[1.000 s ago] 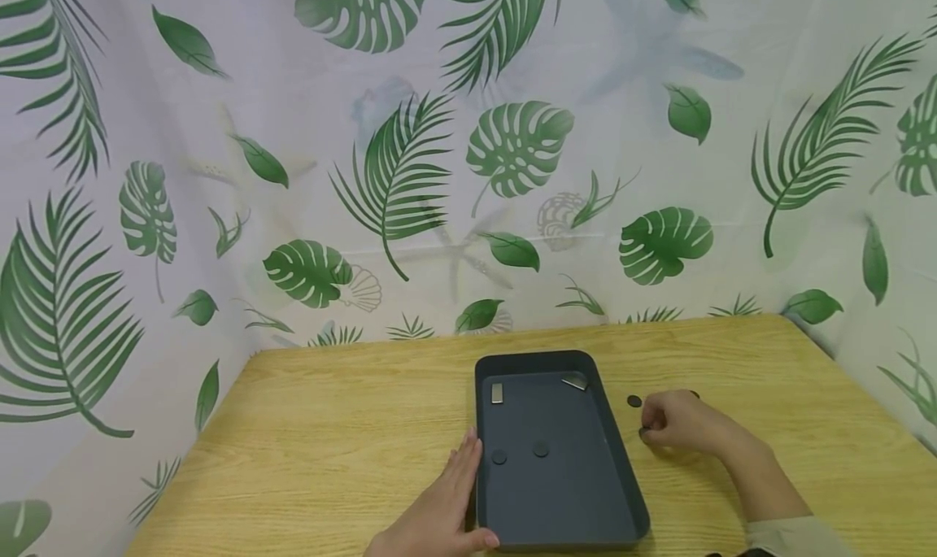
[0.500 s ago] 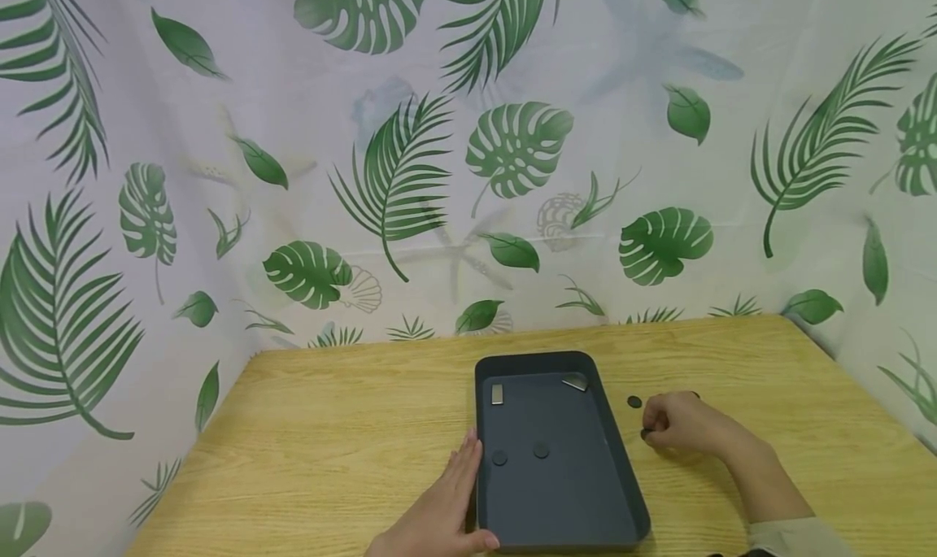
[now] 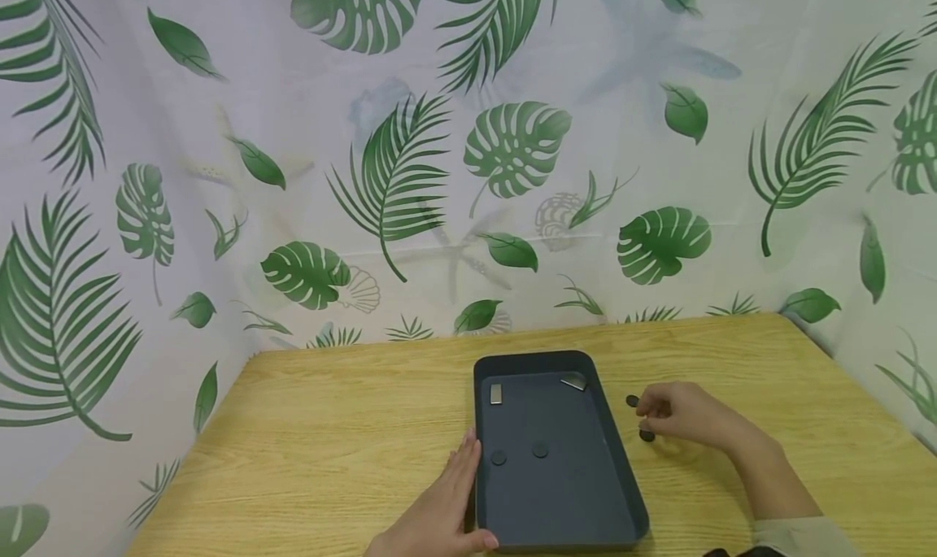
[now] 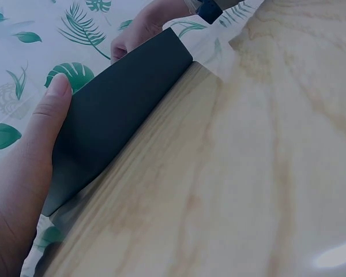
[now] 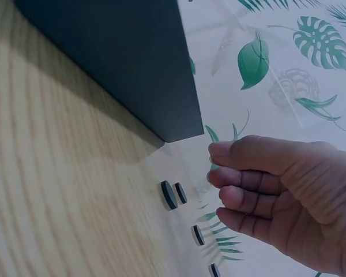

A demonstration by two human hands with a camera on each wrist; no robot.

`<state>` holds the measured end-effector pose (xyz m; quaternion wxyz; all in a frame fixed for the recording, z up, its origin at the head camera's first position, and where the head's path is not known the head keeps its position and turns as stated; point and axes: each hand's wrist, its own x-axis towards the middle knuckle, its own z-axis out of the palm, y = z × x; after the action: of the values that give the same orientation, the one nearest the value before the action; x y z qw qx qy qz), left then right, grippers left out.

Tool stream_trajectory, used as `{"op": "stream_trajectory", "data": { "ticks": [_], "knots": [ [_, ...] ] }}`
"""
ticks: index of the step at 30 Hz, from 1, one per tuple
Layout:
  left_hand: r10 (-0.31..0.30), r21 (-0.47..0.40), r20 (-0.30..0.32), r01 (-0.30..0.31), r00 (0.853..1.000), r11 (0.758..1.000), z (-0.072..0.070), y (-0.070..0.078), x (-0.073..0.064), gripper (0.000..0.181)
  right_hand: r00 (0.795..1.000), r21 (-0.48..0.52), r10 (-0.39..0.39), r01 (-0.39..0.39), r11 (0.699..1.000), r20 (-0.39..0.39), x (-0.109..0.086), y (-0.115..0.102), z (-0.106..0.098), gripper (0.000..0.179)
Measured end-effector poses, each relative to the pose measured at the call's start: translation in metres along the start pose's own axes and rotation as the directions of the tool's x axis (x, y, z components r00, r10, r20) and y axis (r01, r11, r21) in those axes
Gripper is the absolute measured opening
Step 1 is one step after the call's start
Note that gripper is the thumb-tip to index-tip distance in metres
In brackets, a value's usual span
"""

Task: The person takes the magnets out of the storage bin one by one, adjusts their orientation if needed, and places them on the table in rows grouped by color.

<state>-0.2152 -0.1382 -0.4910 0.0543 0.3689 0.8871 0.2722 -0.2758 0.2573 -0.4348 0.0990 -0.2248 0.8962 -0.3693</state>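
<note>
A dark grey rectangular tray [image 3: 564, 500] stands on the wooden table. My left hand [image 3: 437, 504] lies along its left side, straight fingers against the wall and thumb at the near corner. In the left wrist view, the thumb [image 4: 49, 118] touches the tray's wall [image 4: 118, 109]. Right of the tray, my right hand [image 3: 684, 415] hovers by a small black disc [image 3: 647, 437], with another disc [image 3: 633, 400] just beyond. The right wrist view shows this hand [image 5: 288, 196] with loosely bent fingers and nothing between them, apart from several thin round discs [image 5: 169, 195].
Inside the tray lie a small silver rectangular block [image 3: 496, 393], a second silver piece [image 3: 574, 382] in the far right corner, and two dark discs [image 3: 540, 450]. A leaf-printed cloth [image 3: 439, 175] hangs behind and beside the wooden table [image 3: 329, 427].
My right hand has lifted slightly and its fingertips have parted from the nearest black disc, which now shows more fully. My left hand and the tray stay in place.
</note>
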Motion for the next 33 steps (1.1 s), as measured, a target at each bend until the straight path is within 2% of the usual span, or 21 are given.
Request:
{"op": "stream_trajectory", "data": {
  "ticks": [10,18,33],
  "knots": [
    [-0.001,-0.002,0.001,0.001,1.000,1.000,0.000,0.001,-0.001,0.101,0.999,0.062,-0.025,0.027,0.998,-0.024,0.000,-0.010,-0.005,0.028],
    [0.012,0.016,-0.017,-0.012,1.000,1.000,0.000,0.002,-0.002,0.102,0.996,0.046,-0.045,0.048,0.998,-0.076,0.001,-0.019,-0.002,0.031],
    [0.022,0.044,-0.023,-0.021,0.999,0.999,0.000,0.001,-0.001,0.102,0.970,0.018,-0.204,0.208,0.978,-0.130,0.010,-0.040,0.015,0.026]
  ]
}}
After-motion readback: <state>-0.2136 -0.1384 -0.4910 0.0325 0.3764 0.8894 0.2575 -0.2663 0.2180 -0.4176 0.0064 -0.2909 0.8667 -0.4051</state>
